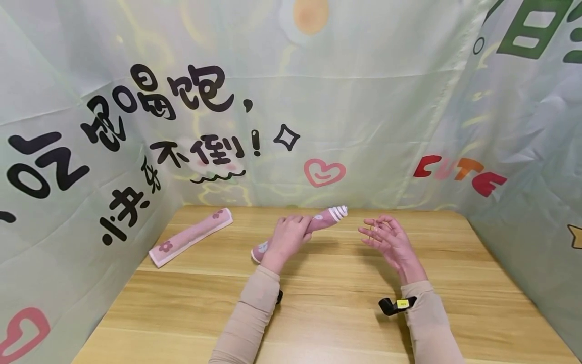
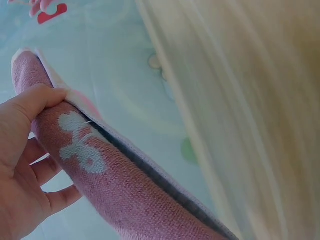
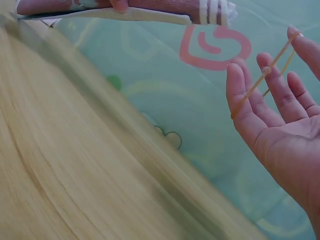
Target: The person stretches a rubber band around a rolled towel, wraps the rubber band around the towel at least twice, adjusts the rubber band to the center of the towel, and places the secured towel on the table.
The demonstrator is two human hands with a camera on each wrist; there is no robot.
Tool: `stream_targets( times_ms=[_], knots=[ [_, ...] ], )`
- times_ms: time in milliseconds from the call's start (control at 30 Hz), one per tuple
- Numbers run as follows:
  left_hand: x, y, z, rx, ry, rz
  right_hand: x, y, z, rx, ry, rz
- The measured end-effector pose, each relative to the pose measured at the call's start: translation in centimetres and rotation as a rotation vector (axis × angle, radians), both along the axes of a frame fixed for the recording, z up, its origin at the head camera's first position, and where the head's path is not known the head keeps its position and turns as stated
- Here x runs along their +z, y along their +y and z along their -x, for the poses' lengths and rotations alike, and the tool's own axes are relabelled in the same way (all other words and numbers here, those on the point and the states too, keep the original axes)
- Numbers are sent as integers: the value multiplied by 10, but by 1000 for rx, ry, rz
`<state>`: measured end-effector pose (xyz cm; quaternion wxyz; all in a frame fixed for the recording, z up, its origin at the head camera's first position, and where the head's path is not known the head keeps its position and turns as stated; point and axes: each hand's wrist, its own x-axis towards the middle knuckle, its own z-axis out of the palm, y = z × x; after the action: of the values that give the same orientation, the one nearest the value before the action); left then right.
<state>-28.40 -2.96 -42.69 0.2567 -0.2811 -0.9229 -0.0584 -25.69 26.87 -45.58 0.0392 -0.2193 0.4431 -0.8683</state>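
Note:
My left hand point(image 1: 291, 237) grips a rolled pink towel point(image 1: 324, 219) around its middle, holding it slanted over the table. Pale flower patches point(image 2: 82, 145) mark the roll, and its far right end shows white stripes in a spiral. In the left wrist view, the thumb presses on the roll beside a loose long edge. To the right, my right hand point(image 1: 393, 245) hovers apart from the towel with spread, slightly bent fingers. A thin yellowish rubber band point(image 3: 256, 85) is stretched across those fingers and the thumb. Both palms are partly hidden in the head view.
On the left of the wooden table point(image 1: 336, 303) lies another pink towel point(image 1: 193, 237), folded into a long strip with darker flowers. Printed fabric point(image 1: 377, 116) hangs around the table's back and sides. A black wrist camera point(image 1: 390, 306) sits by the right sleeve.

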Motion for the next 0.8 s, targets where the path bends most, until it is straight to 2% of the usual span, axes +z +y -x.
stream_targets(
  times_ms=[233,500,800],
  knots=[
    [-4,8,-5,-23,21,6,5,-8,-2,-61,-24,-55],
    [-4,15,-11,-50,18,9,11,-15,-3,-84,41,-88],
    [-6,22,-15,-72,-25,19,25,-27,-8,-181,93,-268]
  ],
)
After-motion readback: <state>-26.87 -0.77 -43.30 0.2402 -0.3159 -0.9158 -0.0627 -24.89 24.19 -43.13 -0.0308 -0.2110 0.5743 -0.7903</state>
